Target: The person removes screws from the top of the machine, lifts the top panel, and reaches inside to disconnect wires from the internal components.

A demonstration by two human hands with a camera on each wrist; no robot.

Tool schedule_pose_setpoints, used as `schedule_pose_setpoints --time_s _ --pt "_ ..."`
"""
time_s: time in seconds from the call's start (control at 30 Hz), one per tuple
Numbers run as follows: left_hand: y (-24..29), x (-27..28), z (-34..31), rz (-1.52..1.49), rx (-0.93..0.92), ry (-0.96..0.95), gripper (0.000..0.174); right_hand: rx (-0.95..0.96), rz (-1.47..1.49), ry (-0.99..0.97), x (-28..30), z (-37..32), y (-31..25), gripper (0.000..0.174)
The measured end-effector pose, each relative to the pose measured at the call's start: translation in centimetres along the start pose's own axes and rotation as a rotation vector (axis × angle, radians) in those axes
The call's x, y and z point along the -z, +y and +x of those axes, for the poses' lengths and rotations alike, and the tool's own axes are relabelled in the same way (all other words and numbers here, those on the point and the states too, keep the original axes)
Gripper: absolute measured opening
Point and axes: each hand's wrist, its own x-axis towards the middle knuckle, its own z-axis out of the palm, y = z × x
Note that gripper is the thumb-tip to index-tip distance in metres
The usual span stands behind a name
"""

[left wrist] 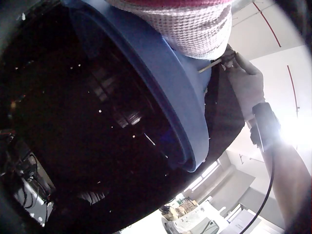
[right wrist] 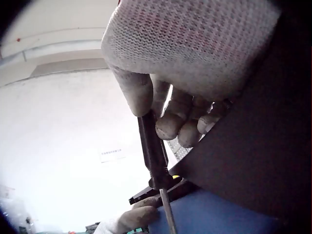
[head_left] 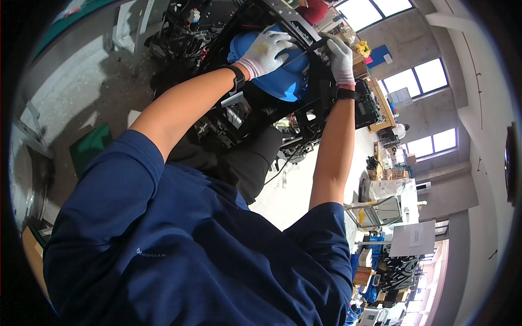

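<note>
Right hand (head_left: 341,57) grips screwdriver (right wrist: 153,151); shirt print (head_left: 151,252) illegible.

Gloved left hand (left wrist: 195,29) against blue cover (left wrist: 165,92), screwdriver (left wrist: 210,65) beyond

The thing I'm working on is a black frame (head_left: 319,81). The blue cover (head_left: 283,81) sits in it, with a mess of cables (head_left: 185,27) and black parts packed in beside that. Below it is grey floor (head_left: 81,92), with a green board (head_left: 89,146) lying on it near me.
</note>
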Motion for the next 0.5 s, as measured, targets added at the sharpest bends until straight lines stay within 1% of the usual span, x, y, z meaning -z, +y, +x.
schedule_pose_setpoints --time_s 0.07,0.1,0.17,0.27,0.4,0.47,0.5 --pt "0.0 0.0 0.0 -0.005 0.002 0.001 0.032 -0.002 -0.034 0.035 -0.2 0.0 -0.1 0.026" --pt "0.0 0.0 0.0 -0.016 0.001 -0.012 0.032 -0.002 -0.034 0.035 -0.3 0.0 -0.1 0.026" --pt "0.1 0.2 0.1 -0.027 -0.001 -0.023 0.032 -0.083 -0.171 0.106 -0.3 0.2 0.1 0.023" --pt "0.2 0.3 0.1 -0.032 0.001 -0.021 0.032 -0.086 -0.178 0.102 0.0 0.3 0.4 0.027" --pt "0.2 0.2 0.2 -0.024 -0.014 -0.003 0.032 -0.088 -0.17 0.125 -0.3 0.4 0.4 0.027" --pt "0.2 0.1 0.1 -0.007 -0.012 -0.001 0.031 -0.022 -0.199 0.138 -0.6 0.2 -0.2 0.023" --pt "0.1 0.0 0.1 -0.006 -0.013 0.005 0.031 -0.023 -0.198 0.139 -0.8 0.1 -0.5 0.023"
